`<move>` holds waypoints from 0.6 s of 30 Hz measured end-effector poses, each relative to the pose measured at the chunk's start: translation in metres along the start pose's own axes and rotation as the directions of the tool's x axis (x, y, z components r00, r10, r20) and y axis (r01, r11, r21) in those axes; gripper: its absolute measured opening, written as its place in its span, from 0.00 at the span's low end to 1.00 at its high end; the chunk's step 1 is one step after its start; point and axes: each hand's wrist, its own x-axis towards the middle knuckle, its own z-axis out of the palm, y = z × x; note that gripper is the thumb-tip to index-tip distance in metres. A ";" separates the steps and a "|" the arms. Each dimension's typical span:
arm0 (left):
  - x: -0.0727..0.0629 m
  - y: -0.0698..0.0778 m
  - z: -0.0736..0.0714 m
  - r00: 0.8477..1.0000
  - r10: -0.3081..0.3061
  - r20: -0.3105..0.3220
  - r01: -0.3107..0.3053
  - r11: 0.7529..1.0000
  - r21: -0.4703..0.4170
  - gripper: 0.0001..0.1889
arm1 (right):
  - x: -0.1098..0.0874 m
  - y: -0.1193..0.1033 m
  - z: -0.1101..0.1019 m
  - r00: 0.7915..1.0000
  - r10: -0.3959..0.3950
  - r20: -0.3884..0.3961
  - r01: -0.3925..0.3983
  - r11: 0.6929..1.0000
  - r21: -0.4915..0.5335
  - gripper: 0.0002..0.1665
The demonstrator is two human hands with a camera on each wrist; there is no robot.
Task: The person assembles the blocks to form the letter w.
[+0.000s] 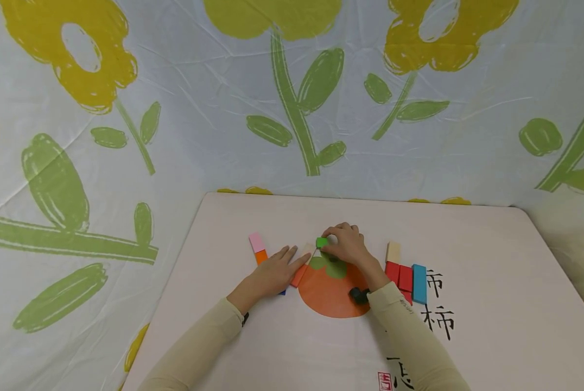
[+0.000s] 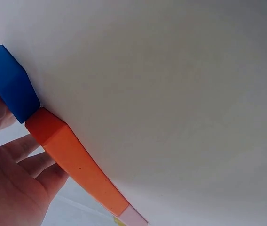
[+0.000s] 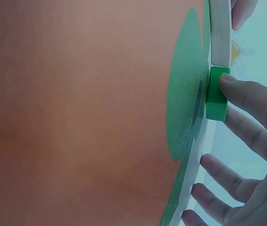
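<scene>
My right hand [image 1: 348, 245] pinches a small green block [image 1: 322, 243] between thumb and fingers. The block sits at the end of a plain wooden block [image 3: 221, 33], at the top of a printed orange persimmon. A red-orange block [image 1: 299, 276] continues that slanted row below the wooden one. My left hand [image 1: 272, 273] lies with fingers extended between this row and another on its left, its thumb side near the wooden block. That other row has a pink block [image 1: 256, 241], an orange block [image 2: 79, 162] and a blue block [image 2: 13, 84], partly covered by the hand in the head view.
Right of my right forearm lie another plain wooden block [image 1: 393, 252], several red blocks [image 1: 405, 278] and a light-blue block [image 1: 419, 283]. The pale mat [image 1: 492, 260] carries black printed characters. A flower-patterned cloth [image 1: 199, 136] hangs behind and to the left.
</scene>
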 end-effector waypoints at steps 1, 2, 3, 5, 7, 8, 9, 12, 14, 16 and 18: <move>0.000 0.000 0.000 1.000 0.002 -0.002 -0.002 1.000 0.001 0.30 | 0.000 0.000 0.000 1.000 0.001 0.001 -0.001 1.000 -0.001 0.18; 0.000 0.000 0.000 1.000 0.004 -0.003 -0.004 1.000 0.004 0.30 | 0.000 0.000 0.000 1.000 0.001 0.003 -0.001 1.000 0.000 0.18; 0.000 0.000 0.000 1.000 0.006 -0.001 -0.006 1.000 0.008 0.30 | 0.000 0.000 0.000 1.000 0.000 0.005 0.000 1.000 -0.001 0.18; 0.001 0.000 0.001 1.000 0.005 0.007 -0.005 1.000 0.010 0.30 | 0.000 0.000 0.000 1.000 -0.001 0.008 0.001 1.000 -0.003 0.18; 0.001 -0.001 0.000 1.000 0.002 0.021 -0.002 1.000 -0.001 0.30 | 0.000 0.000 0.001 1.000 0.001 0.012 -0.001 1.000 -0.004 0.18; 0.002 -0.001 0.000 1.000 -0.003 0.031 0.003 1.000 -0.010 0.30 | 0.000 0.001 0.001 1.000 0.002 0.013 -0.002 1.000 -0.003 0.19; 0.002 -0.001 0.000 0.999 -0.009 0.038 0.010 1.000 -0.027 0.29 | 0.000 0.001 0.001 1.000 0.003 0.013 -0.003 1.000 -0.003 0.19; 0.004 -0.003 -0.002 0.998 -0.027 0.063 0.032 0.996 -0.078 0.29 | 0.000 0.001 0.002 1.000 0.004 0.012 -0.004 1.000 0.000 0.19; 0.005 -0.004 -0.003 0.997 -0.037 0.073 0.044 0.994 -0.102 0.28 | 0.001 0.001 0.002 1.000 0.006 0.012 -0.006 1.000 0.006 0.19; 0.006 -0.005 -0.004 0.996 -0.040 0.084 0.050 0.992 -0.113 0.28 | 0.001 0.000 0.001 1.000 0.014 0.015 -0.014 1.000 0.011 0.19; 0.006 -0.006 -0.004 0.995 -0.042 0.093 0.053 0.991 -0.119 0.28 | 0.001 0.000 0.001 1.000 0.018 0.017 -0.018 1.000 0.009 0.19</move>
